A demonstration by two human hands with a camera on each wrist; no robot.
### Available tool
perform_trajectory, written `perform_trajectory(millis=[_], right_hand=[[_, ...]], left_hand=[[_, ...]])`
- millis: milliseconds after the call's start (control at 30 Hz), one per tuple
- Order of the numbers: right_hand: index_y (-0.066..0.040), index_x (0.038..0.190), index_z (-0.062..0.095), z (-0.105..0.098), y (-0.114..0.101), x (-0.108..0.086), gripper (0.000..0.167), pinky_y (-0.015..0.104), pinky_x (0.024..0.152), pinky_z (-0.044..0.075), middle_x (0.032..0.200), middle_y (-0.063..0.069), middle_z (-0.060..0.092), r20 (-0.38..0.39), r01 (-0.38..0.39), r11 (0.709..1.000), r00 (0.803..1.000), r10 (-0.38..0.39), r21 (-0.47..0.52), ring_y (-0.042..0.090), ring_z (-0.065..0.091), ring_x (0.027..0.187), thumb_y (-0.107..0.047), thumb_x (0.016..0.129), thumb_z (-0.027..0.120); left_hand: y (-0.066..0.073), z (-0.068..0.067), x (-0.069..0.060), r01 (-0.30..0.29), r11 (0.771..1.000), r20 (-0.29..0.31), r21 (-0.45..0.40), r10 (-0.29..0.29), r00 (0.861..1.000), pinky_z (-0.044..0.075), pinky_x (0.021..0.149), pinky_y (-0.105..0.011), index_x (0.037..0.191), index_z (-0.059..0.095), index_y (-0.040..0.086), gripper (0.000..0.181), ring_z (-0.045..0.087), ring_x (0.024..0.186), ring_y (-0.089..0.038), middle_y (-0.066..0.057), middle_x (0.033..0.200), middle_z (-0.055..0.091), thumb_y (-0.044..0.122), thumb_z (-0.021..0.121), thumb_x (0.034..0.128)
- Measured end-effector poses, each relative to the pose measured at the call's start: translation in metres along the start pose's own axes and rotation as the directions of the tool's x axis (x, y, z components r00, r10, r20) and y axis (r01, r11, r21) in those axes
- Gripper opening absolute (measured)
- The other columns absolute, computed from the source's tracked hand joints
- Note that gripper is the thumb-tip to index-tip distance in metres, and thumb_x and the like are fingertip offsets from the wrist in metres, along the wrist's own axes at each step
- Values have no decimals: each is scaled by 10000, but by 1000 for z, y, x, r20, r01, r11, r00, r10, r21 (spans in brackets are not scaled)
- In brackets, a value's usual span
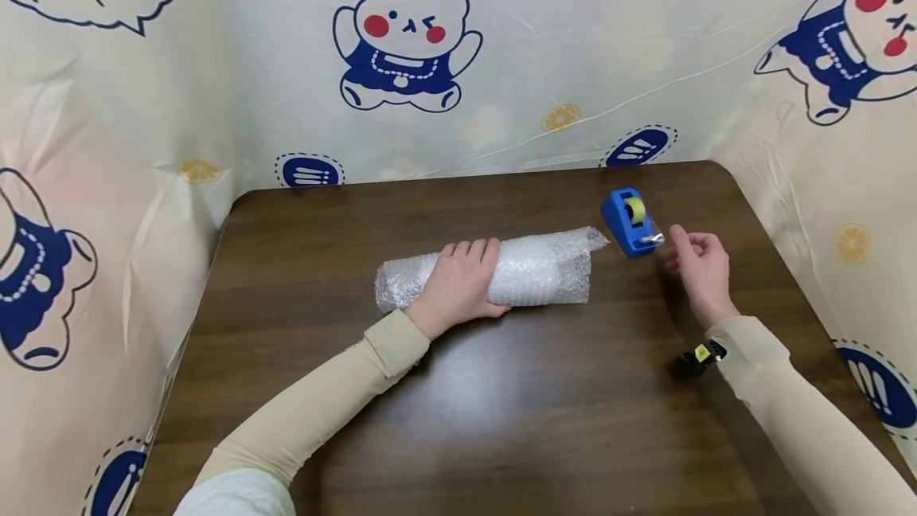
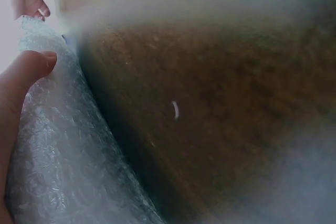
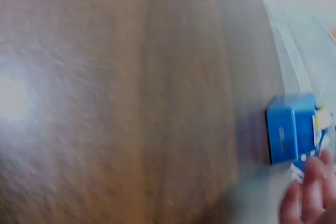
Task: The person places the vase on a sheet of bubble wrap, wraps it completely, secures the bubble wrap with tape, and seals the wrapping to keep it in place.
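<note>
A roll of clear bubble wrap point(image 1: 540, 269) lies crosswise on the brown table, a loose corner sticking out at its right end. My left hand point(image 1: 462, 281) grips its middle, with the fingers over the top and the thumb along the near side. In the left wrist view that thumb point(image 2: 34, 69) presses on the bubble wrap point(image 2: 73, 150). A blue tape dispenser point(image 1: 630, 221) with a yellow core stands right of the roll. Beside its cutter end is my right hand point(image 1: 702, 273), fingers loosely bent and blurred in the right wrist view. Whether they touch any tape is unclear.
The wooden table point(image 1: 458, 420) has rounded back corners. A pale printed sheet point(image 1: 501, 134) hangs behind it and along both sides. A small black device point(image 1: 698, 358) with a yellow label sits at my right wrist.
</note>
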State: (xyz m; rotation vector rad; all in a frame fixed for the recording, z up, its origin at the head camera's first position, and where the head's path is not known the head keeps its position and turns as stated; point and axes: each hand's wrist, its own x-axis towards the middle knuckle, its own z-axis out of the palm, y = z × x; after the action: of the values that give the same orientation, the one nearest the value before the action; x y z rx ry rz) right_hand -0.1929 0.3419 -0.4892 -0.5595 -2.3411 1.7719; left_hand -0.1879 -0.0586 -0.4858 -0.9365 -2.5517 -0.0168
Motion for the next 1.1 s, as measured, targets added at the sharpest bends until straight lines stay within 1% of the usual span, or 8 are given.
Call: perform_trajectory(millis=[67,167,333,467,667,733,900,1100], right_hand=[[-112,1113,580,-5,0,6,318,174,641,536,762,-141,687,99,-21,1000,995,21,-5,46,633,673,-415,1032,629],[-5,1227,600,-9,0,15,461,190,659,534,825,-133,661,195,15,994,981,6,-104,71,603,738,-430,1046,598],[-9,1366,605,-6,-10,23,612,231,722,523,1091,41,660,243,75,950,970,1,-304,183,556,936,-524,1036,566],[-19,1417,581,-1,-18,27,658,254,788,514,1308,167,578,292,68,934,956,40,-351,259,503,1091,-556,1040,532],[44,1339,592,1,-21,26,547,208,796,528,1126,16,588,257,36,948,965,49,-316,233,527,1042,-425,1058,570],[63,1313,609,2,-22,24,536,215,790,521,1103,34,597,241,30,945,969,53,-327,221,529,1007,-407,1055,579],[84,1279,642,2,-25,21,574,312,799,442,1183,208,592,253,37,898,964,84,-438,265,484,1007,-437,1057,548],[105,1286,625,0,-26,23,602,376,787,417,1170,271,574,299,59,855,947,114,-515,330,469,1014,-445,1082,488]], left_hand=[[0,0,0,2,1000,4,-3,-2,1000,570,805,-468,1330,575,-16,1038,700,952,-343,-167,1163,702,744,780,654],[0,-1,0,7,1000,9,-5,-7,1000,567,809,-468,1333,573,-15,1036,699,953,-344,-167,1165,701,740,783,655],[0,-1,0,13,1000,6,-8,-13,1000,563,816,-472,1332,572,-15,1043,696,954,-343,-166,1163,701,741,791,648],[0,0,0,14,1000,5,-9,-14,1000,563,813,-475,1333,570,-16,1044,695,958,-342,-165,1164,700,745,786,651],[1,1,0,6,1000,16,-7,-6,1000,565,815,-471,1337,568,-12,1037,696,956,-337,-161,1166,700,754,766,667],[1,1,0,6,1000,17,-5,-6,1000,565,817,-471,1333,569,-10,1034,697,955,-337,-160,1163,701,754,768,665],[1,0,0,9,1000,10,-2,-9,1000,565,816,-471,1330,571,-13,1028,696,956,-339,-162,1160,701,743,773,665],[1,0,0,6,1000,1,-3,-6,1000,567,806,-469,1328,572,-13,1021,701,947,-339,-162,1157,705,737,773,665]])
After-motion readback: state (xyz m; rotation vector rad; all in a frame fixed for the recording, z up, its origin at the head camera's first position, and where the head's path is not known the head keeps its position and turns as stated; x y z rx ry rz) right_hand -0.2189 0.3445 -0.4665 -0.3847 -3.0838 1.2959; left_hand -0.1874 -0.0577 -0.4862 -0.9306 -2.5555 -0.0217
